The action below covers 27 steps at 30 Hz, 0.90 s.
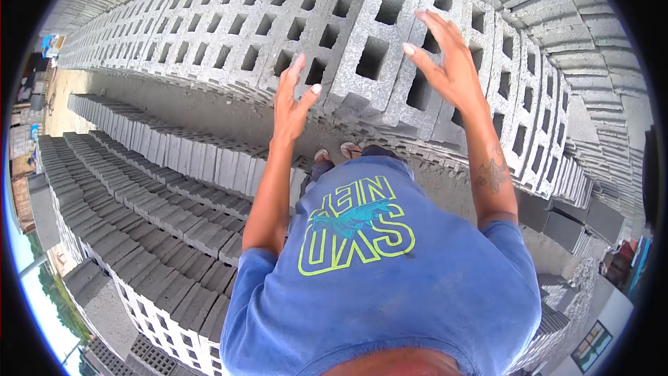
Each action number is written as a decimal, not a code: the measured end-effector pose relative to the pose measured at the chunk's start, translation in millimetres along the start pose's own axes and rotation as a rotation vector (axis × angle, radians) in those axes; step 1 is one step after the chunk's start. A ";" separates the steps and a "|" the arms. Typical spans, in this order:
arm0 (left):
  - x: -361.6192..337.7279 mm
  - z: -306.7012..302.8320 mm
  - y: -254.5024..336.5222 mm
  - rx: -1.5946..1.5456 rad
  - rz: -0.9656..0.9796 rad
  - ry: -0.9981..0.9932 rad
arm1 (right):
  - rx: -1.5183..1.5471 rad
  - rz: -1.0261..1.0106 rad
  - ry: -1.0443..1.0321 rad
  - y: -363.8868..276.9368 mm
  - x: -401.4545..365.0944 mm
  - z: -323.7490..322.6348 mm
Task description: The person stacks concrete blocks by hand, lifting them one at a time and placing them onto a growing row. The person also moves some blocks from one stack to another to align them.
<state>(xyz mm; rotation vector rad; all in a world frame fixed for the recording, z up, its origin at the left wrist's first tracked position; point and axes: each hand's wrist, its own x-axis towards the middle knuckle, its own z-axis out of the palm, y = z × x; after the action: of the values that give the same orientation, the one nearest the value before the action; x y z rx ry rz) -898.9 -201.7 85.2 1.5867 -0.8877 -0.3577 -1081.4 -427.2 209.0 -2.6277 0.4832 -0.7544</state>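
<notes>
A light grey hollow concrete block, with its square holes facing up, stands raised at the near end of a long row. To its left my left hand is held out with thumb and fingers apart, overlapping the darker blocks of that row in this view. My right hand is spread over the light block's right side, its fingertips near the holes of the neighbouring block. Nothing is held in either hand.
More hollow blocks continue to the right. Behind the row rise stacked blocks. Long low rows of grey blocks fill the left side. A dirt aisle runs between the rows, where my sandalled feet stand.
</notes>
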 end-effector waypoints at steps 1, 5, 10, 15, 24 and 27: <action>3.9 4.7 -0.1 -0.017 0.002 -0.012 | 0.097 0.090 0.011 -16.1 -26.8 2.9; 19.4 36.9 15.7 0.147 0.230 -0.260 | -0.176 0.125 0.036 -40.7 -87.0 48.9; 37.0 30.0 19.1 0.060 0.072 -0.462 | -0.159 0.179 0.225 -52.8 -79.9 67.4; 39.7 26.9 27.0 0.089 0.009 -0.513 | -0.259 0.224 0.239 -69.2 -79.0 80.6; 29.4 37.6 22.6 0.102 0.126 -0.407 | -0.254 0.218 0.365 -60.2 -70.6 92.5; 28.2 36.4 20.4 0.046 0.118 -0.457 | -0.241 0.206 0.424 -67.2 -75.3 92.7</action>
<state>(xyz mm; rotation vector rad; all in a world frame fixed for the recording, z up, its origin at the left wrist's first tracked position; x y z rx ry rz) -911.6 -247.1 103.0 1.5098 -1.3402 -0.6342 -1074.7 -314.2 131.7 -2.5689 1.0009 -1.2565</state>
